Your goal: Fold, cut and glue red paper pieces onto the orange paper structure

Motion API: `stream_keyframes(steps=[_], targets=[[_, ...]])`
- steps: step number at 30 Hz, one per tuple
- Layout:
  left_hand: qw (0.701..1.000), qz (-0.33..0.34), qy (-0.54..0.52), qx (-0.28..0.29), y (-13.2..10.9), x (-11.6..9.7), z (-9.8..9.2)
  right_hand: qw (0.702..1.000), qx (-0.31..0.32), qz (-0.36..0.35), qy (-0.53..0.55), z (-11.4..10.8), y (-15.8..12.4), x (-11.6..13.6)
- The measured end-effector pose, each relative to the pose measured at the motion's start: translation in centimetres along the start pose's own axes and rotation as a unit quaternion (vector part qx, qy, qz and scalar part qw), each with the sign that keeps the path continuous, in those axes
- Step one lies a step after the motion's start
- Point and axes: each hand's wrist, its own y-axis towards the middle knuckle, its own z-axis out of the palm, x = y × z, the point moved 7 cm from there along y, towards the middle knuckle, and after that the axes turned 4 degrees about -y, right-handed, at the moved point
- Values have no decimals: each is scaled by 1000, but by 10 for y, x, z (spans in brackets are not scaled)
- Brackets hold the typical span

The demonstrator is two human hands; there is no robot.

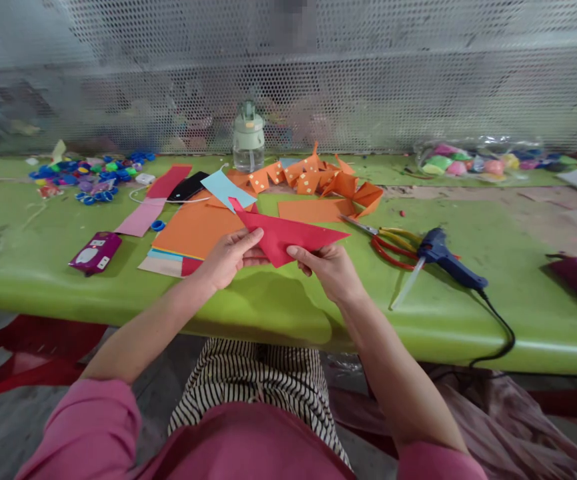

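Observation:
A folded red paper (293, 235), roughly triangular with a narrow strip sticking up at its left end, is held above the front of the green table (278, 307). My left hand (235, 255) pinches its left side, thumb on top. With thumb and bent fingers, my right hand (325, 265) grips its lower right part. Just behind the paper lies an orange sheet (308, 210). To the left, under my left hand's side, is a stack of coloured paper (188, 230), orange on top. A light blue sheet (228, 188) leans across the back of that stack.
Scissors (393, 243) and a blue glue gun (448, 257) with its cord lie to the right. Folded orange paper pieces (318, 177) and a water bottle (249, 140) stand behind. Purple devices (96, 253) sit at both sides. Small colourful parts (93, 175) are piled at back left.

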Motion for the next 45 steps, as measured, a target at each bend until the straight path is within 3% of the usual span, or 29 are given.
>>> stream_keyframes(steps=[4,9,14,21,26,31,34,37,42,45], targets=[[1000,-10,2,8,-4,2,0,1000,-5,-1,4,4,1,-2],[994,-74,67,48,-13,20,8,1000,-11,-18,2,9,-3,-3],[994,-56,91,15,-13,25,3,999,30,-6,-24,17,-14,0],[991,-48,123,34,-13,24,9,999,-47,2,-15,8,-19,0],[990,-39,131,28,-13,19,10,998,-44,4,-32,4,-20,-1],[990,-14,141,18,-12,22,11,1000,7,-19,-7,18,-22,-4],[988,7,152,18,-15,21,13,1000,-7,-24,18,19,-26,-5],[987,16,158,27,-20,18,16,999,-40,-9,11,8,-30,-4],[982,12,183,44,-25,15,12,987,-159,-11,24,-43,-30,4],[976,0,212,54,-23,16,6,980,-193,-13,54,-65,-29,9]])
